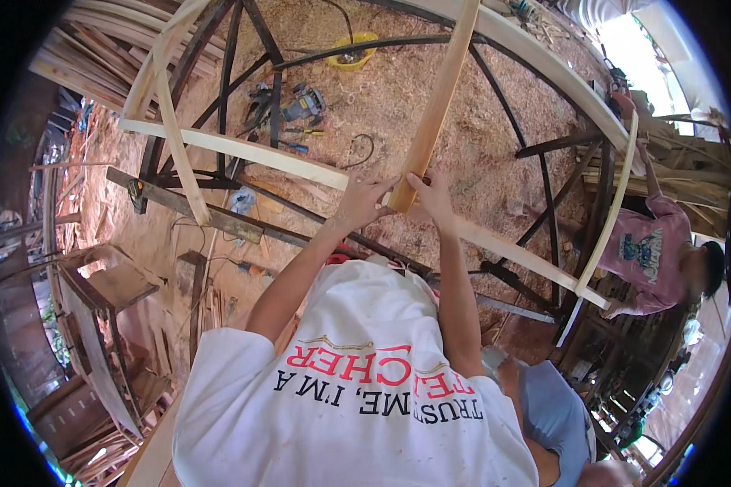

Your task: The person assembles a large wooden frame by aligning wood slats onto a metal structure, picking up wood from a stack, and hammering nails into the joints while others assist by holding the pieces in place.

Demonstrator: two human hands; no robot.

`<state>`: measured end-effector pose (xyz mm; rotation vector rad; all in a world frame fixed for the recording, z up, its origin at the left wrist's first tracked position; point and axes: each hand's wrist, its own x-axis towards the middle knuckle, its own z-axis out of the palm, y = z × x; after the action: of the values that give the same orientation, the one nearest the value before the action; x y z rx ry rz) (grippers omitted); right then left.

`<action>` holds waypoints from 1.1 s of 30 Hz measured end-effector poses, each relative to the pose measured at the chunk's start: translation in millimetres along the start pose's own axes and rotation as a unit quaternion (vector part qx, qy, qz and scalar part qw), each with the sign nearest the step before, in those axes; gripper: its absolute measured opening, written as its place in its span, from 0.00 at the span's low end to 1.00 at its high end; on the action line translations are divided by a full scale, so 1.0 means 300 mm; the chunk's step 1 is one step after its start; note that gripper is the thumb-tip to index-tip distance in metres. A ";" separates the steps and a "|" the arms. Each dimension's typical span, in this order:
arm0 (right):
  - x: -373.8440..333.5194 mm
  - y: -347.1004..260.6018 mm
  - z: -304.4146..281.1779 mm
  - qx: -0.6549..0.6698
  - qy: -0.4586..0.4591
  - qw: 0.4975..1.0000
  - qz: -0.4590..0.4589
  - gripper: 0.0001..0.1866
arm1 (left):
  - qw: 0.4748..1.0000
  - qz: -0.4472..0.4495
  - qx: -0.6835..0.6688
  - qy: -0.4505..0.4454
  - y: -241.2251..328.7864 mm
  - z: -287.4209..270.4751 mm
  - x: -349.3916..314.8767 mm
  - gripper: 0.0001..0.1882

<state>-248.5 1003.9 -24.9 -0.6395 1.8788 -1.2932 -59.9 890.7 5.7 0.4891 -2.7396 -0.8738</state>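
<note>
A flat wooden board (442, 101) runs away from me, its near end meeting a long pale batten (256, 152) that crosses from left to right. My right hand (433, 199) is closed on the near end of the board, thumb on its face. My left hand (365, 201) is closed around the batten just left of that joint, fingertips close to the board. The joint is partly hidden by my fingers. Both pieces lie over a dark frame (276, 61) with a curved edge.
At the right, a co-worker in a pink shirt (645, 252) has hands at a pale strip (617, 203). A person in blue (548, 406) is partly visible lower right. Power tools (305, 105) and a yellow basin (353, 53) rest on the shavings-covered floor. A wooden chair (110, 280) stands left.
</note>
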 end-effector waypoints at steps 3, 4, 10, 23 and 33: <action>-0.045 -0.058 -0.013 -0.030 -0.047 0.998 0.000 0.17 | 0.998 -0.039 0.010 -0.058 0.003 -0.016 0.002 0.44; -0.049 -0.072 -0.017 -0.040 -0.048 0.998 0.001 0.17 | 0.998 -0.038 0.010 -0.057 0.001 -0.014 0.003 0.44; -0.045 -0.075 -0.020 -0.043 -0.049 0.998 -0.008 0.18 | 1.000 -0.003 0.007 0.006 -0.004 0.003 0.001 0.45; -0.040 -0.062 -0.017 -0.043 -0.052 0.998 0.000 0.17 | 1.000 -0.016 -0.005 -0.008 -0.005 0.002 0.003 0.43; -0.052 -0.085 -0.010 -0.030 -0.032 0.999 0.004 0.17 | 0.993 -0.075 -0.023 -0.090 0.022 -0.033 0.015 0.46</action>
<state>-242.2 1007.9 4.2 -0.6959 1.8724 -1.2007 -62.6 888.9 18.2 0.6435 -2.8658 -1.0648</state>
